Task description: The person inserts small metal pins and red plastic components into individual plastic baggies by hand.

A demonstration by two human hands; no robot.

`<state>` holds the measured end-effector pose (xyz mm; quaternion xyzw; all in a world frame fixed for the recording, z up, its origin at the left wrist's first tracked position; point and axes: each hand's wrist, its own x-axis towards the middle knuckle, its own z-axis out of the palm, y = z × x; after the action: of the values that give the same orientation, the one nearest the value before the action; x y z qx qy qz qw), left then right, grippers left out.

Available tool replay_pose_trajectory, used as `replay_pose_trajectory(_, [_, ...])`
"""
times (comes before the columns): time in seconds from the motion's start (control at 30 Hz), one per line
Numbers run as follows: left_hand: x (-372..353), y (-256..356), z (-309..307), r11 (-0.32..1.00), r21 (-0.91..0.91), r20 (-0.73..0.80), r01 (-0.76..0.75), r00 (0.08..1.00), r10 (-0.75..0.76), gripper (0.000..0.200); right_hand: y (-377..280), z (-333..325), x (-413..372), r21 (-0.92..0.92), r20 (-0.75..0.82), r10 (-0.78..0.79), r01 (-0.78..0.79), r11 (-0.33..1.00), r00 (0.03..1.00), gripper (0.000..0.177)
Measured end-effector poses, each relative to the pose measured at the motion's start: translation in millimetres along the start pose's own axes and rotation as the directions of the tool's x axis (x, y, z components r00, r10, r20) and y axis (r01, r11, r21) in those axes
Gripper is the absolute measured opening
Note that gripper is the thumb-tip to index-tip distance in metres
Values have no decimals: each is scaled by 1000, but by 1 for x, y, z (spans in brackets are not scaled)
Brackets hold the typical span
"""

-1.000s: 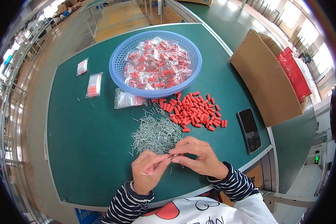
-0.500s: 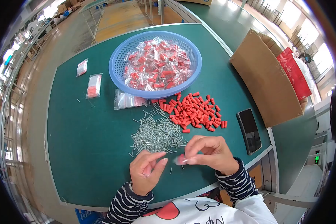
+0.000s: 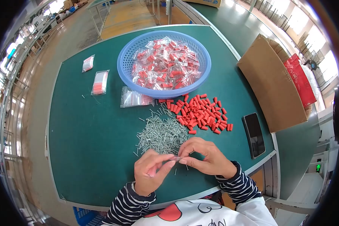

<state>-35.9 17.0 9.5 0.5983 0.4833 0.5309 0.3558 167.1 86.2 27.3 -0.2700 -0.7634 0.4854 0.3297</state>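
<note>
Green tabletop (image 3: 90, 150), edged with a pale strip, spreads beneath nearly everything. At the right, by its edge, a brown cardboard box (image 3: 273, 86) leans at a slant with its top open, and a red bag (image 3: 300, 80) sticks out of its right side. In the far middle sits a round blue plastic basket (image 3: 125, 73) with perforated walls, heaped with clear packets (image 3: 165, 66) that have red pieces inside.

Nearer and to the right of the basket, short red tubes (image 3: 201, 115) lie in a loose heap, some showing hollow ends. To their left, and nearer still, is a pile of thin silvery screws (image 3: 160, 132); the two heaps meet along one side.

The left hand (image 3: 150, 169) and right hand (image 3: 205, 156) come in from the near edge, in dark striped sleeves (image 3: 130, 203), just on the near side of the screws. Thumb and fingers of each are drawn narrow, and both pinch one small clear packet between them; the fingers partly hide its contents.

A dark phone (image 3: 254, 135) lies flat at the right, near the edge. At the far left lie two bundles of flat bags (image 3: 100, 83), while a third bundle (image 3: 133, 98) rests just beside the basket's near left side. The held small clear packet (image 3: 176, 158) is tiny, and nearby a couple of loose screws (image 3: 175, 171) lie apart from the pile.
</note>
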Motion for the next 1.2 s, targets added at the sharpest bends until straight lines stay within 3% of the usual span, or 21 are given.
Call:
replay_pose_trajectory(0.2, [0, 1, 2, 996, -64, -44, 62, 997, -65, 11, -7, 1, -3, 195, -16, 196, -189, 962, 980, 14])
replay_pose_trajectory(0.3, [-1, 1, 4, 997, -44, -42, 59, 997, -61, 10, -3, 0, -4, 135, -5, 112, -110, 985, 994, 13])
replay_pose_trajectory(0.5, [-4, -4, 8, 999, -37, -43, 40, 998, -42, 11, -5, 5, -2, 126, -74, 86, -76, 989, 994, 9])
replay_pose_trajectory(0.6, [-4, -4, 7, 998, 58, -33, 4, 999, -2, 12, -2, 6, -4, 78, -70, 66, -60, 995, 995, 8])
replay_pose_trajectory(0.7, [-6, -2, 11, 995, 99, -79, -13, 997, 21, 13, -3, 9, -4, -52, -100, 3, -8, 999, 995, 9])
replay_pose_trajectory(0.8, [-5, -3, 11, 997, 78, -96, 21, 995, -13, 13, -1, 12, -4, -44, -146, 5, -11, 999, 989, 9])
replay_pose_trajectory(1.0, [-5, -3, 10, 979, -158, -98, 125, 985, -142, 15, -7, 10, -3, 86, -105, 145, -136, 987, 984, 7])
replay_pose_trajectory(1.2, [-1, 5, 4, 996, 30, -20, 89, 996, -89, 16, -3, 12, -3, 61, -93, 89, -83, 995, 992, 7])
